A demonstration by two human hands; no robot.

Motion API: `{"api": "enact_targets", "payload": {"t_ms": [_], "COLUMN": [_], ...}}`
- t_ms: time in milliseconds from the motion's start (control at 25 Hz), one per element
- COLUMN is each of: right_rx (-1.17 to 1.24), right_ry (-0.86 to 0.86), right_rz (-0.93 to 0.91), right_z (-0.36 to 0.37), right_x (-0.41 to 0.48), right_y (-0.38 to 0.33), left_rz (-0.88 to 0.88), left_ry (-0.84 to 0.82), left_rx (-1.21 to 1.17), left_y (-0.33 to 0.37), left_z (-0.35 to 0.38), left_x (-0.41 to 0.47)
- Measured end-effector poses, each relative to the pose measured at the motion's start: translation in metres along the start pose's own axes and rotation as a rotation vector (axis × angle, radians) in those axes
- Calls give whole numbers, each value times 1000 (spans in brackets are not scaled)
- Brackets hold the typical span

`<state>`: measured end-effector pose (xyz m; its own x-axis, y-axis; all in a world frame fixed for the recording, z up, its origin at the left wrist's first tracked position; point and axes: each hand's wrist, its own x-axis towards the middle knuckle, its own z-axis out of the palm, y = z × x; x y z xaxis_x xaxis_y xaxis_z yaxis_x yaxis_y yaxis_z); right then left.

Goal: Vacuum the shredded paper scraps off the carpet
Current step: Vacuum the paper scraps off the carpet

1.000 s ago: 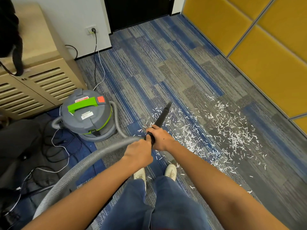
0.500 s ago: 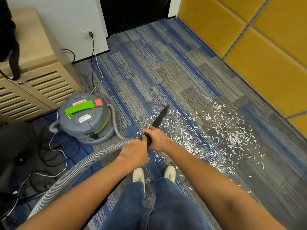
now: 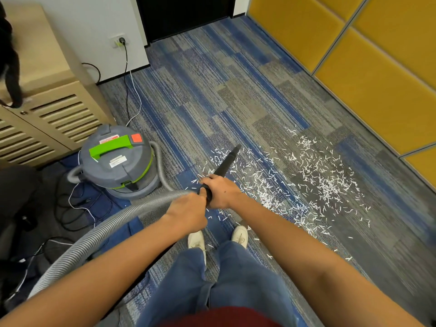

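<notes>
White shredded paper scraps (image 3: 313, 182) lie scattered over the blue and grey carpet (image 3: 212, 90), mostly ahead and to the right of my feet. My right hand (image 3: 221, 192) grips the black vacuum nozzle (image 3: 226, 161), whose tip points at the left edge of the scraps. Just behind it, my left hand (image 3: 188, 212) grips the ribbed grey hose (image 3: 99, 234) where it joins the nozzle. The hose loops back to the grey and green vacuum canister (image 3: 118, 161) on the floor at my left.
A beige louvred cabinet (image 3: 47, 109) stands at the left. Cables (image 3: 128, 90) run from a wall socket (image 3: 120, 40) to the canister, and more wires lie tangled on the dark floor at the left. Yellow wall panels (image 3: 368, 67) line the right side. My shoes (image 3: 239, 233) stand below the hands.
Hands and nozzle hold nearly the same pose; the view has shifted slightly, and the nozzle tip sits a little further into the scraps' left edge.
</notes>
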<state>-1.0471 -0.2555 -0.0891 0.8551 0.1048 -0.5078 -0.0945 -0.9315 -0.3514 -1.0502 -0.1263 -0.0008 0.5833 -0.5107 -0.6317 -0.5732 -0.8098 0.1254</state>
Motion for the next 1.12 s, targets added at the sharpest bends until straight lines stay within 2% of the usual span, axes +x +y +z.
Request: {"api": "enact_targets", "payload": {"t_ms": [240, 640, 1120], "right_rx": [45, 219, 168], "right_ry": [20, 67, 66], "right_rz": [60, 58, 156], "right_z": [2, 8, 4], "right_x": [-15, -9, -23], "right_y": [19, 22, 53], "left_rz": [53, 30, 96], "left_ry": [-3, -1, -5], "left_rx": [-19, -68, -41], "left_y": [17, 14, 44], "left_z": [-1, -4, -7], "left_x": [7, 13, 30]}}
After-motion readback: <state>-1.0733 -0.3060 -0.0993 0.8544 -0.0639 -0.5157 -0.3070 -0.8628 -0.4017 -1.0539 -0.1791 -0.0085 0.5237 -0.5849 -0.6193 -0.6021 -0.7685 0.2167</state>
